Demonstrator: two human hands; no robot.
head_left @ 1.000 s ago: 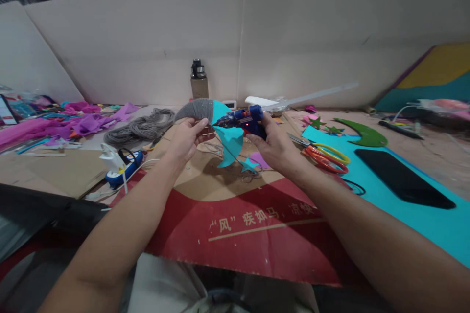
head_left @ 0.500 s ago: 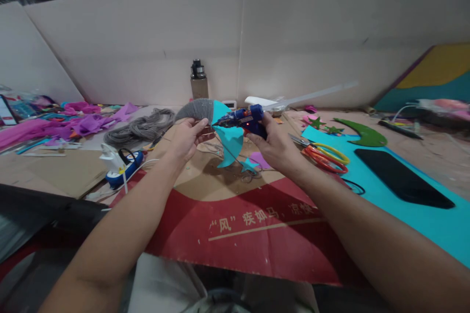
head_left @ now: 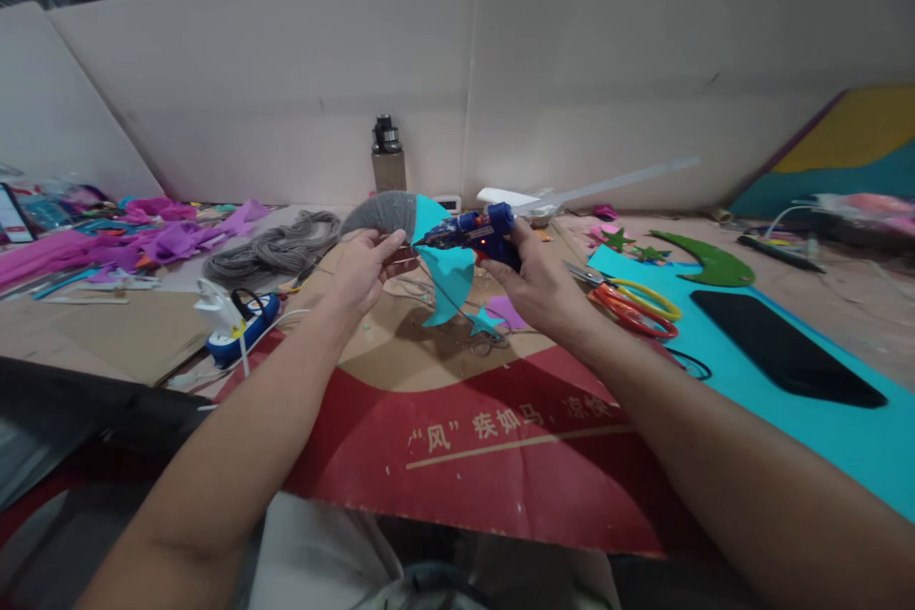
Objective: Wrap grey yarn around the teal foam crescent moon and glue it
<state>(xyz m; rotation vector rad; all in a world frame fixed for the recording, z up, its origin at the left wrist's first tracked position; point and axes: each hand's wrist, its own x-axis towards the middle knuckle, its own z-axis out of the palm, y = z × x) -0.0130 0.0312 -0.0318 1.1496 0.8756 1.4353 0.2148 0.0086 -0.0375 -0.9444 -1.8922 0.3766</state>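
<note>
My left hand [head_left: 370,272] pinches a blue crescent shape [head_left: 452,281], partly wrapped in grey yarn [head_left: 386,214] on its upper left. A strand of yarn hangs across the unwrapped blue part. In my right hand [head_left: 536,281] is a blue hot glue gun [head_left: 493,227], its nozzle pointing left at the crescent where wrapped and bare parts meet. A clear glue stick [head_left: 615,183] juts from its back. Below the crescent lie a small blue star [head_left: 484,322] and a purple scrap [head_left: 506,312] on the cardboard.
Red printed cardboard [head_left: 457,467] covers the near table. Scissors [head_left: 636,300], a phone [head_left: 786,346] and a green crescent [head_left: 707,257] lie right. A power strip [head_left: 243,329], a grey yarn skein [head_left: 275,248] and purple fabric [head_left: 164,233] lie left. A bottle [head_left: 388,157] stands behind.
</note>
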